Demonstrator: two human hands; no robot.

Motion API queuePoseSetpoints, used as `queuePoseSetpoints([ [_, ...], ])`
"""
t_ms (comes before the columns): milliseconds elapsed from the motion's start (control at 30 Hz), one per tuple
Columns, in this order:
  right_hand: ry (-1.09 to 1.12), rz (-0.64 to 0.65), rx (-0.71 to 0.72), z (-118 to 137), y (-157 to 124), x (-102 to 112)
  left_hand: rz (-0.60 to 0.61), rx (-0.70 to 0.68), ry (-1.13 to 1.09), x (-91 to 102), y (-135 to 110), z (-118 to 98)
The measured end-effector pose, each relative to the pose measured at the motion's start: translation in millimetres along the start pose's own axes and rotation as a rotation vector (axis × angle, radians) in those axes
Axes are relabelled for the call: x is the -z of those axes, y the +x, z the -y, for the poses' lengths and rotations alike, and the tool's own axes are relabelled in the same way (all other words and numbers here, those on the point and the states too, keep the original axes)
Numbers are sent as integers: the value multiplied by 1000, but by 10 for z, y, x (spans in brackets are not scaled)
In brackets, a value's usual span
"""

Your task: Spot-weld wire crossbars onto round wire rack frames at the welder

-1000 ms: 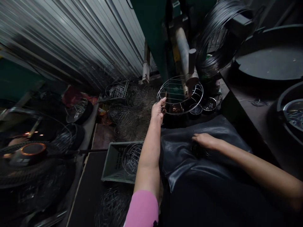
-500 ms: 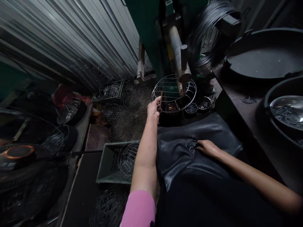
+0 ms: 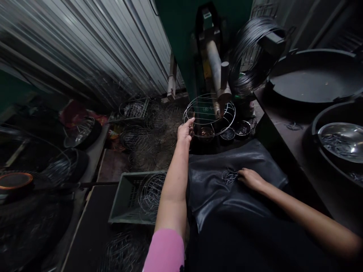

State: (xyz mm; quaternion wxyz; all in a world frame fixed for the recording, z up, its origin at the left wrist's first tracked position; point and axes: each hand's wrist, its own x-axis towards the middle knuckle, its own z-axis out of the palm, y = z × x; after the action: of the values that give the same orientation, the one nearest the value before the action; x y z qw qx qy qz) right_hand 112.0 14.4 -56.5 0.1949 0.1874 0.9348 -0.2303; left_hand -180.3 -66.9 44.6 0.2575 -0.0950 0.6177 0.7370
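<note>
My left hand [image 3: 185, 130] grips the left rim of a round wire rack [image 3: 209, 114] held under the upright welding head [image 3: 224, 85] of a green machine. My right hand [image 3: 251, 177] rests on a black apron [image 3: 235, 189] over my lap, fingers curled at a small heap of bent wire pieces [image 3: 229, 175]. Whether it grasps any is hard to see. Small bowls [image 3: 227, 133] sit below the rack.
A grey crate [image 3: 126, 200] with finished wire racks stands to my lower left. More racks lie piled on the floor [image 3: 141, 136] by the corrugated wall. A wire coil [image 3: 252, 49], a dark pan [image 3: 314, 75] and a steel bowl [image 3: 342, 139] are on the right bench.
My right hand slid back from over the wire pieces, so the small heap now shows beside its fingers. The left hand has stayed on the rack at the welder.
</note>
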Motion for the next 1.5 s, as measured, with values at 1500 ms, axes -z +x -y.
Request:
queuePoseSetpoints([
  [1500, 878, -161, -147, -519, -135, 214, -81, -32, -236, -40, -179, 133],
])
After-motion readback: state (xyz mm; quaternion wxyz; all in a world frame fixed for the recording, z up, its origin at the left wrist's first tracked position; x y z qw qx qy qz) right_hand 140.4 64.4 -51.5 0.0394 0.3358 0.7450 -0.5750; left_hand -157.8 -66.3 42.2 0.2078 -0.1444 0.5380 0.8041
